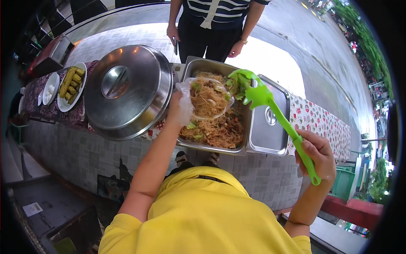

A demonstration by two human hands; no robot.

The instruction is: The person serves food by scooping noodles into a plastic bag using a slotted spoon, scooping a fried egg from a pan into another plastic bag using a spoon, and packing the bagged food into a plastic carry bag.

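My left hand (176,106) is closed on a clear plastic bag (184,98), which partly covers the fingers. Noodles (208,99) with bits of greens fill the bag, held above a deep steel food pan (246,127). More noodles with vegetables (218,132) lie in that pan. In my right hand (316,154) is the handle of a bright green pasta server (277,111). Its toothed head is over the pan's right side, beside the bag, against some green lettuce leaves (240,84). Whether the leaves rest on the server or in the pan, I cannot tell.
A large domed steel lid (129,91) stands left of the pan, and a flat steel lid (269,127) covers the right section. Farther left are a plate of green rolls (72,86) and a white bowl (50,88). Across the table stands a person (211,34).
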